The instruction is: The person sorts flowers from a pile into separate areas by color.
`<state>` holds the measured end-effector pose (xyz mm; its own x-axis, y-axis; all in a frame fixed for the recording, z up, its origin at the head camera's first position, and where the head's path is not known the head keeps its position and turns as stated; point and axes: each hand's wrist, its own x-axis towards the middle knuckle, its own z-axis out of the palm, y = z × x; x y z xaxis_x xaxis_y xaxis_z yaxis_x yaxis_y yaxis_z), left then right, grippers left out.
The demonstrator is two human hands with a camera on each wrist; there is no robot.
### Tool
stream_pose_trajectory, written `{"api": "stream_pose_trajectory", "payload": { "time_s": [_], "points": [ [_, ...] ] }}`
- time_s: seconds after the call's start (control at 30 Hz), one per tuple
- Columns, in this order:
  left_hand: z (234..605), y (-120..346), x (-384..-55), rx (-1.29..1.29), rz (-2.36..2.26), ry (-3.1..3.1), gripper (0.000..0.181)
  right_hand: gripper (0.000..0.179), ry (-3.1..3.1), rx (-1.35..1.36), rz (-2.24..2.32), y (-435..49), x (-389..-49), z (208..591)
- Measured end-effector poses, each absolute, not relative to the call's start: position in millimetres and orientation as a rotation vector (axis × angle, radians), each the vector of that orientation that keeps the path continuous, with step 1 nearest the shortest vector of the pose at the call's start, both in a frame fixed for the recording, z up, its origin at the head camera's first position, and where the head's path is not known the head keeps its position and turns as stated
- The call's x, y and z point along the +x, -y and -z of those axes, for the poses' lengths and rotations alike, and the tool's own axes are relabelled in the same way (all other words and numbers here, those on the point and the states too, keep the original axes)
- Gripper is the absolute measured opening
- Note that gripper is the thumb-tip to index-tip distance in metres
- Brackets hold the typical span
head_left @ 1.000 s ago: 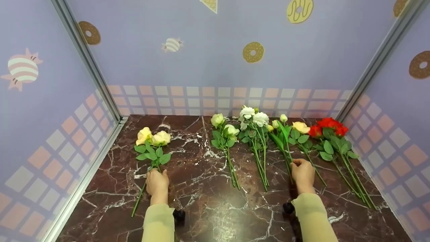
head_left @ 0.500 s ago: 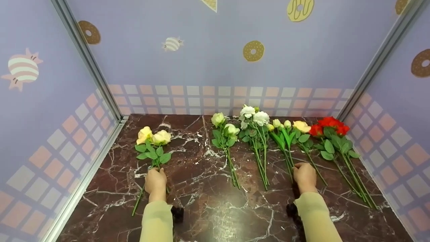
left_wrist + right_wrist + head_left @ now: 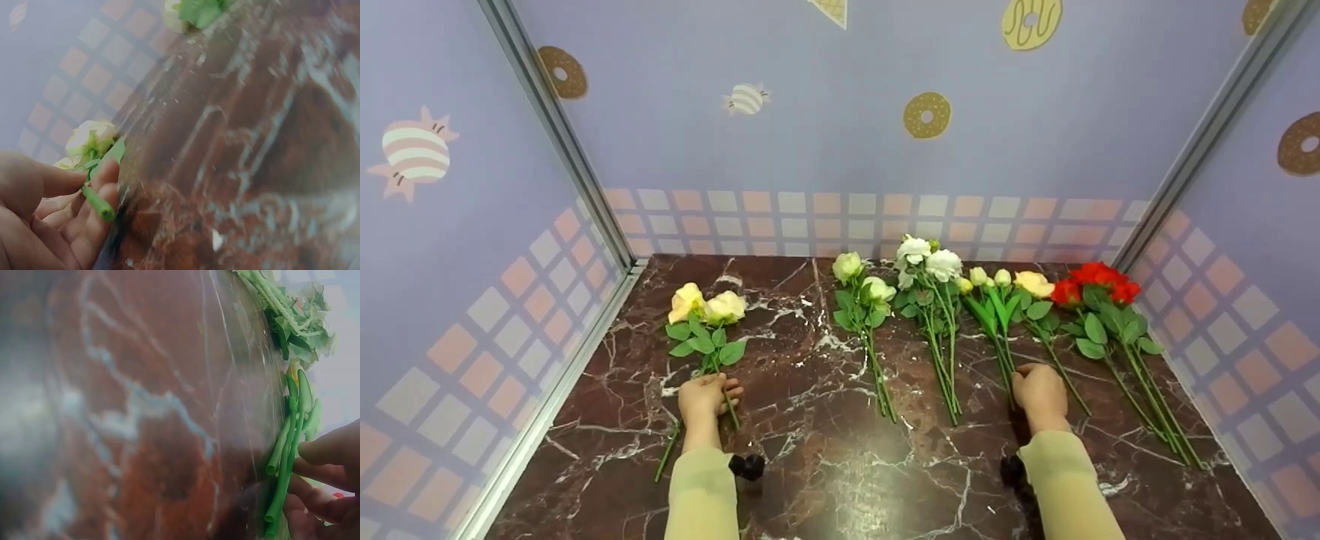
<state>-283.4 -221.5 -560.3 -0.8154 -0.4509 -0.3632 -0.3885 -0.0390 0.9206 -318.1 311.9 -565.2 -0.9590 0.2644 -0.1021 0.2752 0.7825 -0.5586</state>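
At the left, two pale yellow roses [image 3: 706,305] lie side by side. My left hand [image 3: 703,397] pinches one rose stem [image 3: 100,206] between thumb and fingers, its cut end poking out in the left wrist view. The other rose's stem [image 3: 666,454] passes under the hand. On the right, my right hand [image 3: 1039,391] pinches a tulip stem in the tulip bunch [image 3: 996,315], whose buds are pale yellow. Several green tulip stem ends [image 3: 275,495] lie close together beside my fingers in the right wrist view.
Between the hands lie pale green roses [image 3: 870,292] and white flowers [image 3: 930,262]. A single yellow rose [image 3: 1033,283] and red flowers [image 3: 1099,281] lie right of the tulips. Patterned walls [image 3: 840,150] enclose the marble-look table [image 3: 810,480] at the back and sides.
The right hand has lowered a tulip beside the other tulips and stays there. My left hand has turned, its fingers now showing around the rose stem; the roses have shifted slightly right.
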Motion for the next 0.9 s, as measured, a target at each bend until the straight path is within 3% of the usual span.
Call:
{"api": "stream_pose_trajectory", "payload": {
  "time_s": [0.47, 0.9],
  "points": [
    [551.4, 214.7, -282.4, 0.891, 2.099, 1.826, 0.046, 0.032, -3.225, 0.383, 1.179, -277.7, -307.3, 559.8],
    [521.9, 161.9, -289.8, 0.638, 2.257, 1.716, 0.038, 0.027, -3.055, 0.131, 1.396, -206.5, -290.6, 537.6]
  ]
}}
